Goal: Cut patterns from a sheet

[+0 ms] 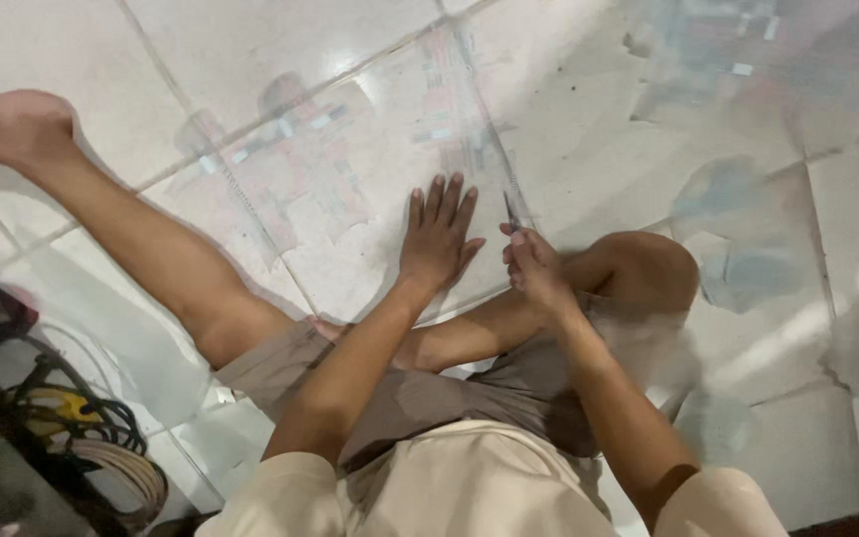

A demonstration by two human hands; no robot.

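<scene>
I see two hands in the head view, both the wearer's own. Left hand (437,242) lies flat, palm down, five fingers spread, pressing on one clear plastic sheet (370,149) spread over the tiled floor (42,40); it grips nothing. Right hand (534,270) sits just right of the left, near but not touching it, closed in a fist around one thin dark tool (510,211). The tool's tip sticks up out of the fist and meets the sheet just beyond the left fingertips' right side; I can't tell whether it's a blade, a pen or something else, too small and blurred. The sheet carries faded reddish and grey printed patches, with one straight crease or edge running away from the tool tip toward the top of the frame; its torn-looking border shows off to the right of the fist. Two bare legs: one (151,249) stretched out far left of the flat hand, foot at the frame's left edge; one bent, knee (648,273) directly right of the fist and touching the forearm. Grey shorts (420,388) below both wrists, cream shirt under that. One bundle of coiled cables (91,438), with something yellow among them, sits well left of both hands at the lower-left corner.
</scene>
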